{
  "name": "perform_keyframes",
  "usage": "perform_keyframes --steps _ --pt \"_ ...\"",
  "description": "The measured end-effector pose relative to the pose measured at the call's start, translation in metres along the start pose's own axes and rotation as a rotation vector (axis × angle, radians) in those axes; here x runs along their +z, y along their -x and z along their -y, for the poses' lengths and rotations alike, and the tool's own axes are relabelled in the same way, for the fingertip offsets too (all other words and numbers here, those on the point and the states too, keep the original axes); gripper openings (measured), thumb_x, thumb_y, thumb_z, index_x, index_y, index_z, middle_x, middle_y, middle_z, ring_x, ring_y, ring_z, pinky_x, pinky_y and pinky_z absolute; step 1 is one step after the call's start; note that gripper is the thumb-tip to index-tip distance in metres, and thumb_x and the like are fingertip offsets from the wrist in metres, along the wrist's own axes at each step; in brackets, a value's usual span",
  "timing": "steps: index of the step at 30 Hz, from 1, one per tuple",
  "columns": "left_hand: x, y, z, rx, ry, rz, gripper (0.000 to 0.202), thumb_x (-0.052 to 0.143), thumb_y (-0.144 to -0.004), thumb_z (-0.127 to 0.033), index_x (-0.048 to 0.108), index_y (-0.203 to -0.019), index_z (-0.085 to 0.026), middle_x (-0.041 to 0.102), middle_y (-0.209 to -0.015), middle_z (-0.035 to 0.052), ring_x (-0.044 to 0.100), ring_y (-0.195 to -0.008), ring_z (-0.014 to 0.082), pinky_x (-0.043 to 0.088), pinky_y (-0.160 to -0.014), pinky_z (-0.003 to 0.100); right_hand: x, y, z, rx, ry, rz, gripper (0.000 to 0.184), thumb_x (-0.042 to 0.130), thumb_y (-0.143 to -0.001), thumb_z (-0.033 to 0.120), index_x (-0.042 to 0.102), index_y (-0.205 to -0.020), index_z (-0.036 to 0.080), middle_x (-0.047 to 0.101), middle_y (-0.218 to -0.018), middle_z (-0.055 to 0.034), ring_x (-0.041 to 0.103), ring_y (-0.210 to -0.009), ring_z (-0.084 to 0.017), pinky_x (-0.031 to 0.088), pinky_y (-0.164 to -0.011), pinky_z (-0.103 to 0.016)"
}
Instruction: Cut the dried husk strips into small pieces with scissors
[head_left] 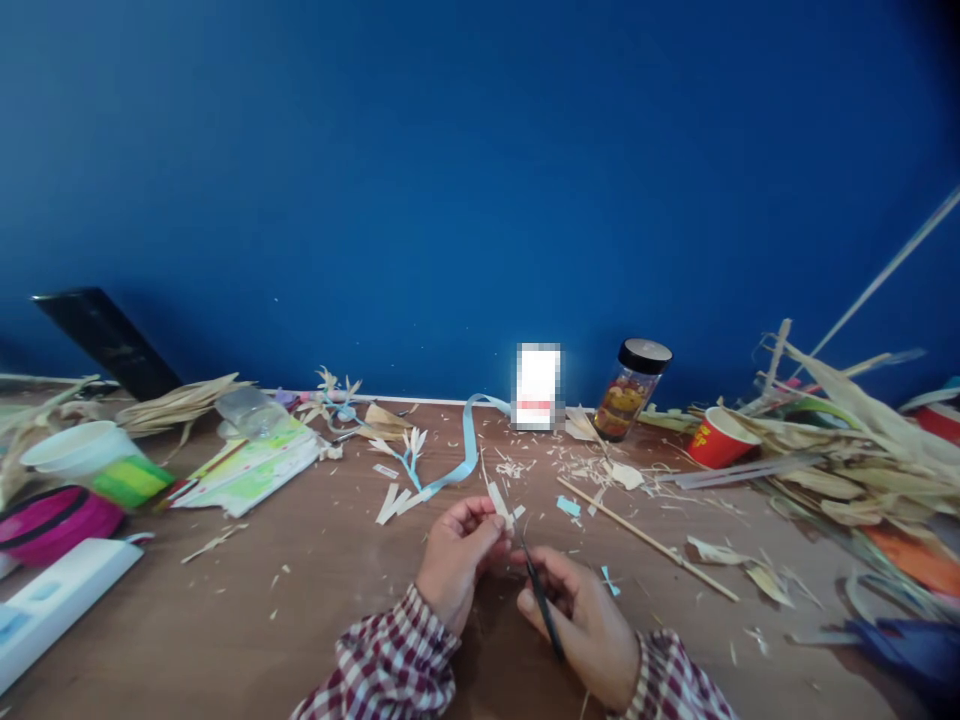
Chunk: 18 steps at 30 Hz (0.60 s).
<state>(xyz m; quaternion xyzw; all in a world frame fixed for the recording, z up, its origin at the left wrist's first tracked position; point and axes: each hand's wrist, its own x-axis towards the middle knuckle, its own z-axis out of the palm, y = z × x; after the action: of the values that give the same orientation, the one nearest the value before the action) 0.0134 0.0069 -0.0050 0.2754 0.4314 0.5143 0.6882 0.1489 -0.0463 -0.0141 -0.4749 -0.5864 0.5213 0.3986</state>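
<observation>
My left hand (461,550) pinches a short pale strip of corn husk (498,503) between thumb and fingers. A dark-handled pair of scissors (543,605), seen nearly edge-on, is gripped in my right hand (589,615). Its thin blades reach up to the husk strip, close to the left fingertips; whether they touch it I cannot tell. Just beyond the left hand lies a small husk flower on a light blue stem (409,458). A curl of light blue ribbon (466,462) rests beside it. Short husk clippings (517,468) are scattered past both hands.
A thin wooden stick (649,540) lies right of my hands. Toward the wall stand a lidded jar (628,392) and a pixelated white object (538,385). A red paper cup (720,440) and piled husks (832,480) are right; a tilted cup (97,460) and painted sheet (251,465) left.
</observation>
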Motion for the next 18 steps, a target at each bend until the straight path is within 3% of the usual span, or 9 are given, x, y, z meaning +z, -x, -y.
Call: perform_keyframes --steps 8,14,18 --pt "-0.0027 -0.0018 0.0036 0.050 0.029 0.067 0.024 0.071 -0.057 -0.017 0.063 -0.079 -0.013 0.061 -0.065 -0.0001 0.054 -0.055 0.0076 0.044 -0.055 0.019 -0.0005 -0.0008 -0.0016 0.008 0.019 0.005 0.027 0.054 -0.078 0.028 0.054 -0.104 0.020 0.051 -0.068 0.0019 0.043 -0.058 -0.011 0.035 -0.051 -0.019" --pt "-0.0006 0.0017 -0.0001 0.003 0.110 0.032 0.017 0.073 -0.056 -0.018 0.061 -0.065 -0.010 0.061 -0.060 0.0005 0.056 -0.056 0.0079 0.046 -0.058 0.019 -0.0008 -0.0001 -0.0046 -0.013 0.031 0.009 0.029 0.054 -0.078 0.029 0.053 -0.105 0.019 0.051 -0.068 0.0012 0.044 -0.059 -0.011 0.036 -0.051 -0.019" --pt "-0.0009 0.0015 -0.0019 -0.035 0.110 0.004 0.017 0.071 -0.060 -0.021 0.059 -0.068 -0.012 0.063 -0.067 0.0033 0.058 -0.058 0.0104 0.048 -0.055 0.021 -0.0001 -0.0006 -0.0052 -0.030 0.012 0.013 0.028 0.055 -0.078 0.029 0.053 -0.104 0.020 0.051 -0.068 0.0014 0.044 -0.058 -0.011 0.036 -0.050 -0.018"
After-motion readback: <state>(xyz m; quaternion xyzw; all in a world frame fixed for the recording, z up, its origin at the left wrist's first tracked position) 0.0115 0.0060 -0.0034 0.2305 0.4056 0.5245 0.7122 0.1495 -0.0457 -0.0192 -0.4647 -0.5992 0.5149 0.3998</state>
